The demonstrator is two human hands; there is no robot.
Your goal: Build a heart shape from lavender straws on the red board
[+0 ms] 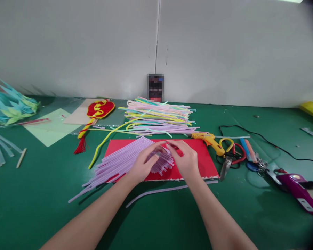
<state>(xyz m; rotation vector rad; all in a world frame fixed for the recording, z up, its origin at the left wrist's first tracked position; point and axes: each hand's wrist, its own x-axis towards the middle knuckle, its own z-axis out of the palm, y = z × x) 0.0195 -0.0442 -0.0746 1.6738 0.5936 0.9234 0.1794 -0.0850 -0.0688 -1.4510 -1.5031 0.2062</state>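
A layered V-shaped bundle of purple pipe cleaners (120, 160) lies on a red board (203, 159), its peak pointing away from me. My left hand (147, 161) is over the right half of this bundle, fingers curled, index finger reaching to the right. My right hand (184, 157) is above the board, thumb and index finger pinched together. The fingertips of both hands meet just right of the bundle's peak; whatever is between them is too small to make out. In front of the board lies a single purple pipe cleaner (156, 191), partly behind my right wrist.
Behind the board is a pile of multicoloured pipe cleaners (159, 116). A red-and-yellow fan-shaped ornament (100, 109) lies left of it. To the right are a yellow glue gun (212, 143), scissors (236, 154), a corded purple device (298, 192) and its black cable (266, 139).
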